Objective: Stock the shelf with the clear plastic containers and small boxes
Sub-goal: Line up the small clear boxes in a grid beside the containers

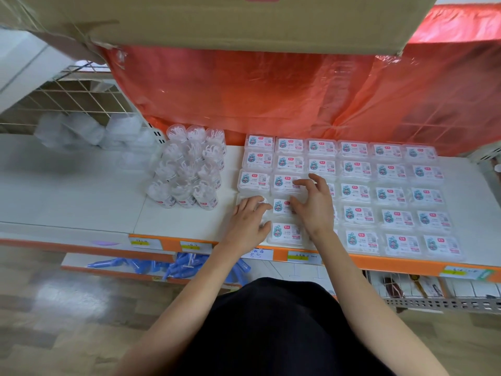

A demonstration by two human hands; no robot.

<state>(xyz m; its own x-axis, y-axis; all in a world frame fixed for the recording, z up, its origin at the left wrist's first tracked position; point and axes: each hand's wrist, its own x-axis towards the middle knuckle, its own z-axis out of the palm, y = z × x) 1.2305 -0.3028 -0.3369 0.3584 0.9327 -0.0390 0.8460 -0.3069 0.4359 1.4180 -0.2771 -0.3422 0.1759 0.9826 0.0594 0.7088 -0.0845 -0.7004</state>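
White steel shelf, head view only: small boxes lie flat in a labelled grid over the R half, and clear round tubs stand bunched just L of them. L hand lies over one box in the grid's leftmost col., fingers bent down on its lid; can't tell if it pinches the edges or only presses. R hand is spread, fingertips touching the next col.'s boxes, holding nothing. Risks: a sideways shove would likely knock neighbours out of line or bump the tubs, which look light and tippy. Front-row boxes sit right at the orange price rail, so a pull toward the body could drop one off. Around: red plastic sheet hangs behind, and a cardboard carton overhead crowds reach to the back rows. Wire grid stands back L w/ blurred white packs below it, maybe cups. Blue items lie on the lower shelf.
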